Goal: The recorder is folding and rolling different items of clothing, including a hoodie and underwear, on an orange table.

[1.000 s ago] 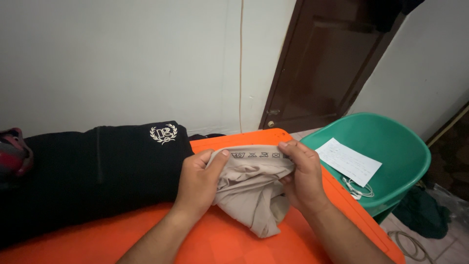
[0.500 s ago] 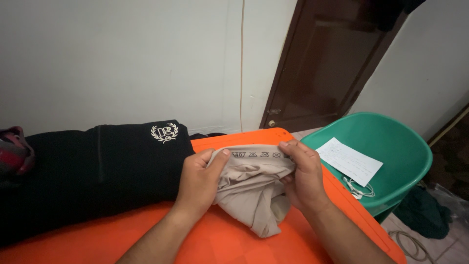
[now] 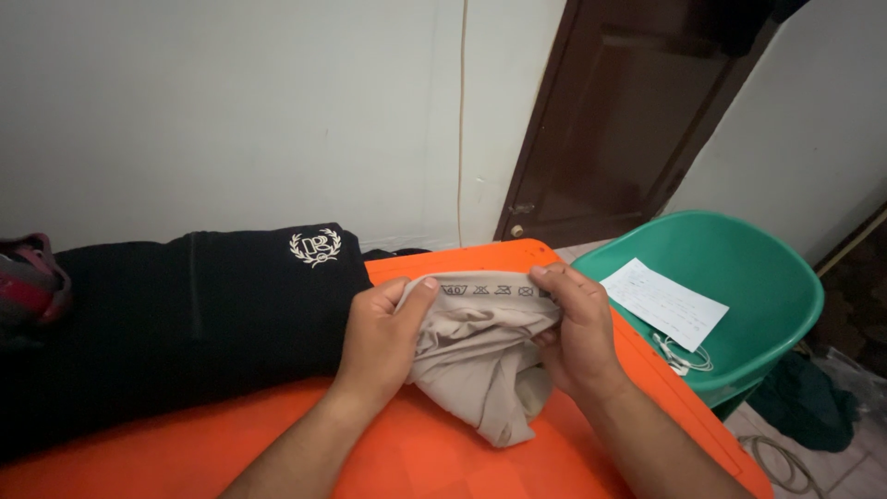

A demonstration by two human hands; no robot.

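Beige garment (image 3: 480,356) is held bunched between both hands above the orange tabletop (image 3: 416,453), near its far right corner. Its upper hem is stretched flat between the two hands, with a row of small printed care symbols showing along that edge.

Left hand (image 3: 374,346): fingers (image 3: 418,294) closed on the left end of the hem; the thumb lies on top of the cloth, the other fingers are curled beneath it and largely hidden by the fabric.

Right hand (image 3: 577,337): fingers closed on the right end of the hem, with the fingertips pressing the edge from above and the thumb tucked into the folds below.

The remainder of the garment hangs crumpled between the palms, and its lowest fold touches the tabletop.

A black garment (image 3: 176,314) with a white wreath emblem lies on the tabletop just left of the left hand, touching or nearly touching the wrist; exact contact cannot be determined.

A green plastic chair (image 3: 767,277) stands just beside the tabletop on the right. A white sheet of paper (image 3: 663,303) and white earphones (image 3: 682,359) lie on its seat. A dark brown door (image 3: 619,120) is behind
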